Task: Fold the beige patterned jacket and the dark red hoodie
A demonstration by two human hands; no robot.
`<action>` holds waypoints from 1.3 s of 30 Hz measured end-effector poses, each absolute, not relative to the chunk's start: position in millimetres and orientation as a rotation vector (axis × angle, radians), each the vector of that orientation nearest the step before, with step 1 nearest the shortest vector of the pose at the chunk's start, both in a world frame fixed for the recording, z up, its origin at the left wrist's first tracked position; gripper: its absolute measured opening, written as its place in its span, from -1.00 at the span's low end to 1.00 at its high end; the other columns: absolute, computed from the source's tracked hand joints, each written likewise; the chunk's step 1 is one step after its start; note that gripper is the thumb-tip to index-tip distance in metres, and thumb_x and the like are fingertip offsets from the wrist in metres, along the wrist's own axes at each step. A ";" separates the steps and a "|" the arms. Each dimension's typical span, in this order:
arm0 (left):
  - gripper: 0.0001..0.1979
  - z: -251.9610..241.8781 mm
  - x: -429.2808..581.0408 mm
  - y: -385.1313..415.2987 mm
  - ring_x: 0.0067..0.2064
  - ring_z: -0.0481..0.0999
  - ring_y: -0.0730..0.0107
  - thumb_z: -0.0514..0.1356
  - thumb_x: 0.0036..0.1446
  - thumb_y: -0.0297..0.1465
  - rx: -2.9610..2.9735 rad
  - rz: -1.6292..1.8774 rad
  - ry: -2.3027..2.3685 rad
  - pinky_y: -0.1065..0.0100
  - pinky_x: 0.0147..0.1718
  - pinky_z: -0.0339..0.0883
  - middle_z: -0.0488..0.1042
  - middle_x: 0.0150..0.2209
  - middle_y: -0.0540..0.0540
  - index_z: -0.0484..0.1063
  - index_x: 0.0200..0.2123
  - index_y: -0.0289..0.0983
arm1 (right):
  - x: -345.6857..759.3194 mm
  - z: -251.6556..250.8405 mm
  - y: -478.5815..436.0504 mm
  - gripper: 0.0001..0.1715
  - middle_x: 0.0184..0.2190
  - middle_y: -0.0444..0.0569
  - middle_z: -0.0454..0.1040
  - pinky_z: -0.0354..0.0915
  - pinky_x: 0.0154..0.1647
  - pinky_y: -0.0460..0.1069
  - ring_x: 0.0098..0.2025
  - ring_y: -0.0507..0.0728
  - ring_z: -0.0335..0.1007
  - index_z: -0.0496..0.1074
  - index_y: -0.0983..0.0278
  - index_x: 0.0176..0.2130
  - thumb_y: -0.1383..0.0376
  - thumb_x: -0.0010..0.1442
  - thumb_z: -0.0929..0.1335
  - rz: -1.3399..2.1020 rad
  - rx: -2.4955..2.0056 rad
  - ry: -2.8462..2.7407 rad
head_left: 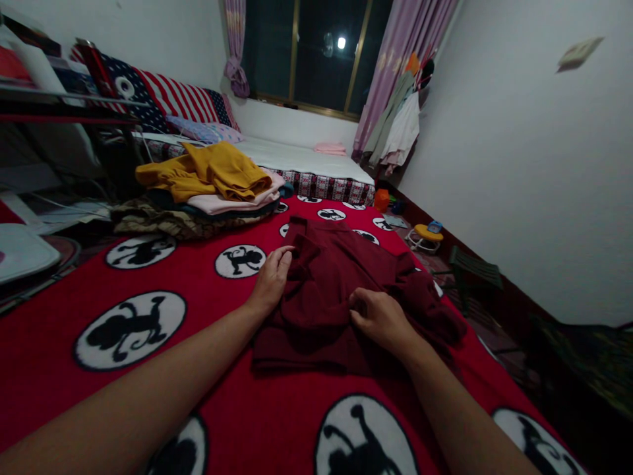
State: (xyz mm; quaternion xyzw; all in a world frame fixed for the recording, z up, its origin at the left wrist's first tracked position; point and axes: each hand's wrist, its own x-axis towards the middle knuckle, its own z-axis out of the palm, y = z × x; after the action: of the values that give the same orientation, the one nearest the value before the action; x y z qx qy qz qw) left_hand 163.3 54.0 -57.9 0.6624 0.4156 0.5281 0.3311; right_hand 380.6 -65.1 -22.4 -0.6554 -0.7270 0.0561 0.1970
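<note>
A maroon shirt [321, 277] lies partly folded and rumpled on a red blanket [217, 412] printed with monkeys in white ovals. My left hand [271, 277] is at the shirt's left edge, its fingers closed on a fold of the cloth. Over the middle of the shirt, my right hand [380, 316] pinches the fabric between thumb and curled fingers. Loose cloth bunches up on the right side, beyond the right hand. Parts of the fingertips on both hands are hidden by the cloth or the hands themselves.
Left of the shirt sits a stack of folded clothes [232, 204], topped by a mustard-yellow garment [212, 171]. A cluttered desk [64, 112] stands at far left. A white-covered bed [281, 155] lies under the window. A yellow stool [428, 233] and a dark folding stool [475, 270] are at right.
</note>
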 end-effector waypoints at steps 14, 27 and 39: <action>-0.61 -58.8 163.6 54.4 0.08 0.42 0.21 -0.05 0.29 -0.17 1.707 1.384 1.083 0.15 0.11 0.25 0.47 0.01 -0.18 0.38 -0.01 -0.25 | 405.2 -10.0 -63.9 -0.90 -0.40 -0.09 0.52 0.22 -0.35 -0.04 -0.38 0.10 0.42 0.45 0.20 -0.32 0.29 0.08 0.33 -0.073 -1.767 -1.721; -0.64 -57.1 163.5 53.9 0.08 0.41 0.21 -0.04 0.27 -0.20 1.744 1.428 1.111 0.17 0.12 0.22 0.47 -0.01 -0.16 0.40 -0.03 -0.24 | 377.2 -36.7 -37.3 -0.69 -0.52 -0.12 0.44 0.27 -0.37 -0.06 -0.41 0.10 0.37 0.41 0.26 -0.43 0.11 0.18 0.27 0.334 -1.477 -1.375; -0.39 2.5 143.2 27.0 -0.50 0.44 0.26 -0.01 0.08 0.17 2.323 0.660 1.493 0.35 -0.50 0.11 0.48 -0.58 -0.11 0.43 -0.64 -0.20 | 406.1 -23.2 -50.3 -0.53 -0.35 -0.05 0.56 0.34 -0.26 -0.01 -0.28 0.16 0.48 0.45 0.24 -0.08 0.12 0.01 0.43 0.452 -1.542 -1.442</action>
State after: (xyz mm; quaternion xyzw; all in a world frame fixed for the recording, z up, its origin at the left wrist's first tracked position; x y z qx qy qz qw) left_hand 143.2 27.0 2.5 0.8088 0.5200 0.2298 0.1505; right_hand 406.1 -50.3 -23.2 -0.6299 -0.5888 0.1846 0.4717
